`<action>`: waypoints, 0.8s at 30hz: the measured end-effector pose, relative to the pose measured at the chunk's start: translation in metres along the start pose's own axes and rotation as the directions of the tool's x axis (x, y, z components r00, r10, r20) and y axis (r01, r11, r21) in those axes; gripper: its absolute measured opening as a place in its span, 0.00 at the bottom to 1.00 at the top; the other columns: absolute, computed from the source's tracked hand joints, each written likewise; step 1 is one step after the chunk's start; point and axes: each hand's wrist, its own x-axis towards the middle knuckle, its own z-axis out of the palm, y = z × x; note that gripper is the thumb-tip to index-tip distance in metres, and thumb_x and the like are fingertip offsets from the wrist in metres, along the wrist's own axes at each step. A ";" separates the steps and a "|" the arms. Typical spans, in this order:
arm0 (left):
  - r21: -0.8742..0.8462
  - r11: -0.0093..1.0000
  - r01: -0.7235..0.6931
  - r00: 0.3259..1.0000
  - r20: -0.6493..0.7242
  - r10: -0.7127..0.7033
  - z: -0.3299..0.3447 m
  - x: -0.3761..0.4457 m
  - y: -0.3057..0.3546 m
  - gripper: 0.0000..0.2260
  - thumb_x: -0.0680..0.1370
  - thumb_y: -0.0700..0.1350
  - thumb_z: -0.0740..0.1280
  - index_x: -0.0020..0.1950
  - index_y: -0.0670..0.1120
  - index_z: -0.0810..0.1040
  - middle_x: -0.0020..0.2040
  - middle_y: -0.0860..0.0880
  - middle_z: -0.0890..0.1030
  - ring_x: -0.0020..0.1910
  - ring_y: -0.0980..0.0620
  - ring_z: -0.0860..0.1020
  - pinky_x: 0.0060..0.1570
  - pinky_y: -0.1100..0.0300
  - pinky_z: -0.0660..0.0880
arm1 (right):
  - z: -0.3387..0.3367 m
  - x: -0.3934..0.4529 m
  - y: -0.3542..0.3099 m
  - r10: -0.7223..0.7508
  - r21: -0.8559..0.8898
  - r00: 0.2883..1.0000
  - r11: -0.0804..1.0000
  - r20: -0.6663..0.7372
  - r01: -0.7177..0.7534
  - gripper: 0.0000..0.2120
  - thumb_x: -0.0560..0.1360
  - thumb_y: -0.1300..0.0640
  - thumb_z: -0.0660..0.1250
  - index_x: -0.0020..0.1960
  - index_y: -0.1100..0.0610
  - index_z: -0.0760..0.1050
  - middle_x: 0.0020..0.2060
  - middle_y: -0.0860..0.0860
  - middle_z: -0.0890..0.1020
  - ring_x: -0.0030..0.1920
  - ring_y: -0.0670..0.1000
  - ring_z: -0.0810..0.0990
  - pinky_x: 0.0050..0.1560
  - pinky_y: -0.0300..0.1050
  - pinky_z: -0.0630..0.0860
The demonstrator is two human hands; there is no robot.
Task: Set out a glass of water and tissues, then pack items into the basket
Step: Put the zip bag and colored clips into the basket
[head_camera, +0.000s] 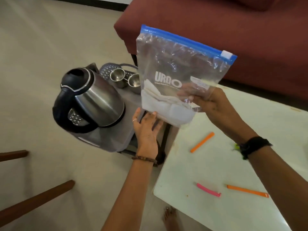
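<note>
The right hand [210,104] is holding a clear zip bag [180,75] up in the air above the near-left corner of the white table [233,205], its fingers and thumb pinching the bag's lower right part. The bag has a blue zip strip along its top with a white slider at the right end, and white printed letters on its front. Folded white tissues [160,100] are lying inside it, settled toward the bottom. The left hand [146,129] is reaching up just under the bag's lower left corner, palm facing up and fingers straight and spread; its fingertips are touching or nearly touching the bag's bottom edge, and I cannot tell which.

To the left of the table, a grey basket [106,70] with a patterned rim is sitting low beside it. A steel kettle [93,100] with a black lid and black handle is standing in the basket's near part, and two small steel cups [117,77] are standing side by side at its far end, partly hidden behind the bag.

On the table, an orange clip [202,142] is lying near the right wrist, a pink clip [208,192] is lying toward the near edge, and a second orange clip [248,190] is lying just right of the pink one. A dark red sofa [216,22] is standing beyond the table, behind the bag.
</note>
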 end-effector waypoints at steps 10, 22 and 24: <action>0.058 0.989 -0.138 0.980 -0.139 0.145 0.013 0.097 0.046 0.35 0.73 0.30 0.65 0.73 0.51 0.54 0.70 0.42 0.68 0.63 0.46 0.72 0.60 0.53 0.73 | 0.080 0.130 0.021 -0.158 -0.221 0.977 0.957 0.146 0.188 0.17 0.75 0.72 0.57 0.57 0.61 0.78 0.57 0.54 0.81 0.58 0.51 0.78 0.59 0.51 0.75; 0.554 -0.827 -0.093 0.928 0.349 0.129 -0.012 0.152 0.049 0.27 0.81 0.47 0.52 0.75 0.37 0.43 0.77 0.38 0.48 0.76 0.40 0.46 0.74 0.46 0.43 | 0.114 0.187 0.048 -0.051 -0.184 0.980 0.979 0.192 0.087 0.15 0.76 0.73 0.56 0.58 0.64 0.76 0.57 0.57 0.80 0.58 0.52 0.78 0.59 0.47 0.76; 0.243 -0.970 -0.010 0.954 0.293 0.063 -0.010 0.157 0.055 0.27 0.81 0.51 0.50 0.76 0.41 0.45 0.77 0.40 0.49 0.76 0.39 0.46 0.72 0.42 0.44 | 0.118 0.185 0.052 -0.014 -0.200 0.977 0.978 0.211 0.057 0.18 0.75 0.75 0.54 0.58 0.64 0.76 0.58 0.58 0.80 0.58 0.55 0.78 0.60 0.54 0.75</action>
